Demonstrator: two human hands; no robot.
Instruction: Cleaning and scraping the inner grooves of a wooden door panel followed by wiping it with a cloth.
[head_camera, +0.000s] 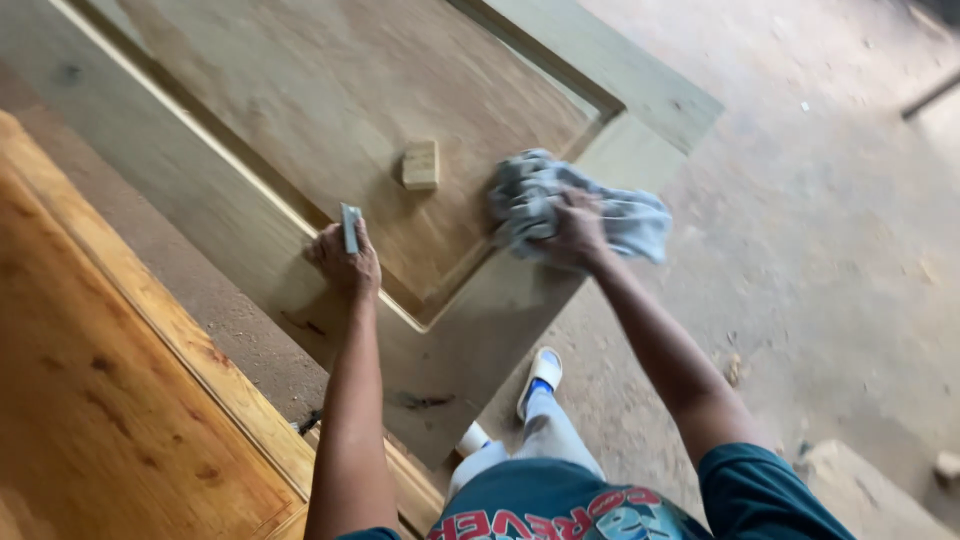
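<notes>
Right grip (578, 232) clutches grey rag (620, 215) on door panel (330, 90); wooden block (421, 164) nearby.

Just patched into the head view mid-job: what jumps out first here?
The right hand presses a crumpled grey cloth onto the corner of a pale, unfinished wooden door panel that fills the middle of the view. The left hand rests on the panel's frame holding a small flat tool, and a small wooden block sits on the recessed centre. A glossy orange-brown door lies at lower left.
</notes>
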